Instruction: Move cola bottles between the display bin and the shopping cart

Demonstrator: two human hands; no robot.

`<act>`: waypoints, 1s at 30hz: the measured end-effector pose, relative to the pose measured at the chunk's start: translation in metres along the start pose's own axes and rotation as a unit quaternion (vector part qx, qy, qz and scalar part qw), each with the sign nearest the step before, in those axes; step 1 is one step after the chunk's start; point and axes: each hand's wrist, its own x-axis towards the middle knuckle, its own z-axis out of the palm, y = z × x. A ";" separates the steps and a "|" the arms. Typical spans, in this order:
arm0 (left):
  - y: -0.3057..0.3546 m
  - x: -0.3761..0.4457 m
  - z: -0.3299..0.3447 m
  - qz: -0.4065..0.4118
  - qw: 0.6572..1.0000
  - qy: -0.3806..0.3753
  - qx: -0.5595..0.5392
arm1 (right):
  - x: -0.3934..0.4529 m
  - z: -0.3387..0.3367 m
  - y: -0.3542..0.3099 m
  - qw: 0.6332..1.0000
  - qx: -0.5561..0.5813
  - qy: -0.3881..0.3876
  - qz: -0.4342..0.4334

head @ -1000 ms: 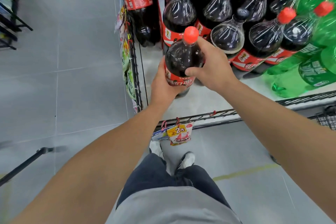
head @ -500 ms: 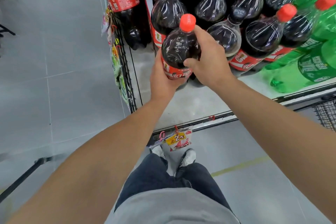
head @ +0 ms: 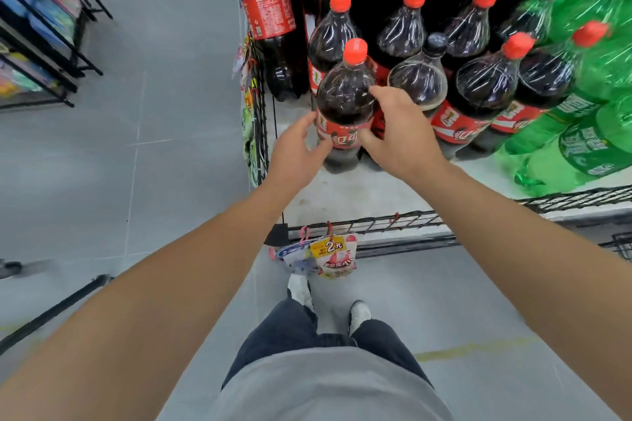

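A large cola bottle (head: 343, 102) with a red cap and red label stands upright on the white floor of the wire display bin (head: 372, 224), at the front left of the cola rows. My left hand (head: 295, 154) touches its left side at the label, with the fingers relaxed and nearly straight. On the bottle's right side, my right hand (head: 402, 133) lies loosely with spread fingers, between it and a black-capped bottle (head: 419, 82). Neither hand wraps the bottle. A bit of the shopping cart's mesh (head: 620, 248) shows at the right edge.
Several more red-capped cola bottles (head: 485, 79) stand behind and to the right, with green soda bottles (head: 588, 147) further right. Snack packets (head: 333, 255) hang from the bin's front rail. A dark shelf rack (head: 41, 44) stands at far left, and a black bar (head: 51, 313) crosses low left.
The bottle has come down onto the bin floor beside the other bottles. Both hands gripped it before; now their fingers have loosened and opened at its sides.
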 end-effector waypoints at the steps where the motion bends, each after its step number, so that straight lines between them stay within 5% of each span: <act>1: 0.005 -0.009 -0.003 0.005 1.000 0.004 0.030 | -0.007 -0.003 0.005 1.000 -0.023 -0.009 -0.017; 16: 0.062 -0.162 0.014 0.062 0.964 0.022 0.258 | -0.131 -0.049 0.050 0.950 -0.233 -0.111 -0.174; 30: 0.098 -0.276 0.104 0.173 0.929 -0.077 0.319 | -0.307 -0.108 0.108 0.964 -0.250 -0.079 -0.035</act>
